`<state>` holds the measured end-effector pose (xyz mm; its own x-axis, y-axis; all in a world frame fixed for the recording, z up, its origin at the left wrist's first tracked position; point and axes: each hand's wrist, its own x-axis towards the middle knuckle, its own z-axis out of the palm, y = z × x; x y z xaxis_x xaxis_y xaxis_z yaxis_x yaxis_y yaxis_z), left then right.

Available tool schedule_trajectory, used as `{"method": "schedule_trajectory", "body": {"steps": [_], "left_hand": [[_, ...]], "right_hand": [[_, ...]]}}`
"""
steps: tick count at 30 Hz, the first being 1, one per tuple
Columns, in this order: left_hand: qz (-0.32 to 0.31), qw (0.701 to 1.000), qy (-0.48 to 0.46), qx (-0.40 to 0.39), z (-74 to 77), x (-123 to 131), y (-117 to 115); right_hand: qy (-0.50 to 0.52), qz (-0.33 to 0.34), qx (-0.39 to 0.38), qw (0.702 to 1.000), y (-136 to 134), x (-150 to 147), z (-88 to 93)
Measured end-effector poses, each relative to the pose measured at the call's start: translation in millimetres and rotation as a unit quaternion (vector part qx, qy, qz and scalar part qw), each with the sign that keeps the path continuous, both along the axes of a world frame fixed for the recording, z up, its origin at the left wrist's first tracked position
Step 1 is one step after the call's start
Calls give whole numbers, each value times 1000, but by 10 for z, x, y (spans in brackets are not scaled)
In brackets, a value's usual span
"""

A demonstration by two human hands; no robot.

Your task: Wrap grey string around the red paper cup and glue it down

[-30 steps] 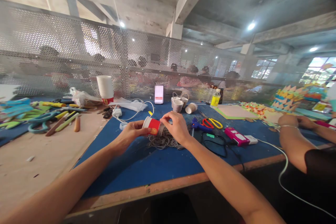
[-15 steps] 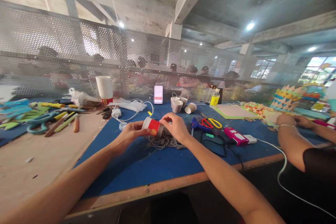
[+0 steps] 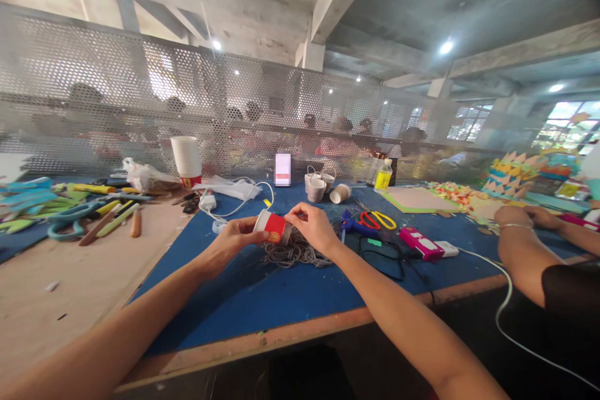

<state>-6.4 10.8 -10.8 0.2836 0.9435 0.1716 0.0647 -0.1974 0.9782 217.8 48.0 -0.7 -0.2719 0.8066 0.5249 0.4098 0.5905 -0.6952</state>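
Observation:
A red and white paper cup [image 3: 272, 225] lies tilted on its side in my left hand [image 3: 234, 239], its mouth to the left and my thumb along its near side. Grey cord [image 3: 286, 233] is wound around the base end of the cup. My right hand [image 3: 312, 228] is closed at that end, fingertips pinched against the cord; the exact strand between them is hidden. Under the cup and my right hand, a loose heap of grey cord [image 3: 297, 254] rests on the blue mat [image 3: 225, 306].
Behind stand cord-covered cups [image 3: 317, 189], a phone [image 3: 282, 170], a glue bottle [image 3: 383, 176] and stacked paper cups [image 3: 186, 159]. Right of my hands are a blue glue gun [image 3: 351, 222], scissors [image 3: 385, 220] and a magenta box [image 3: 420, 244]. Another person's arms [image 3: 520, 244] rest farther right.
Hardly anything differs. Both hands stay on the cup, which has shifted very slightly.

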Motion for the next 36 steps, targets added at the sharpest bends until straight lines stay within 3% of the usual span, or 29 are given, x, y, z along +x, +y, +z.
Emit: {"method": "schedule_trajectory", "body": {"steps": [36], "left_hand": [[-8, 1000, 1, 5, 119, 75, -109]], "right_hand": [[49, 14, -61, 997, 76, 25, -64]]}}
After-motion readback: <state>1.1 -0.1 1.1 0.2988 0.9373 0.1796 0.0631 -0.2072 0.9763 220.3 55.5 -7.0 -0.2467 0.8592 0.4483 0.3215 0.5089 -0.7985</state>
